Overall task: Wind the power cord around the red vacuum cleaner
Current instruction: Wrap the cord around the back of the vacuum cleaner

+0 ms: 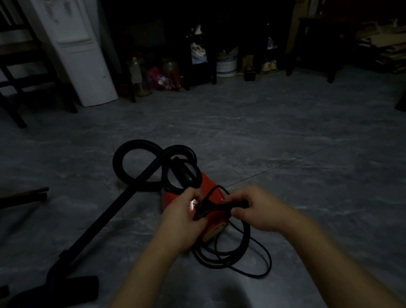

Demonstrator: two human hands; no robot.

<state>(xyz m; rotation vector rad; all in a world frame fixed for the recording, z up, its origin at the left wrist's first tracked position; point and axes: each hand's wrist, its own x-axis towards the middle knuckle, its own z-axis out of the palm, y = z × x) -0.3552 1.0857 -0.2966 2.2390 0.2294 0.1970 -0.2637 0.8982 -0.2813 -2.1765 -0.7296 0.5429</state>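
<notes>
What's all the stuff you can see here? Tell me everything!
red vacuum cleaner: one, red, mid-floor
power cord: one, black, coiled on floor by vacuum, part bundled in both hands
hose: one, black, looped behind vacuum
floor head: one, black, lower left
chair: one, dark, far left
water dispenser: one, white, beside chair
left hand: one, gripping cord bundle
right hand: one, pinching cord bundle

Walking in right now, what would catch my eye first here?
The red vacuum cleaner on the grey floor at centre, the one bright colour in a dim room. Over it, the left hand and right hand grip a bundle of black power cord, with loose loops on the floor below. Its black hose coils behind.
</notes>
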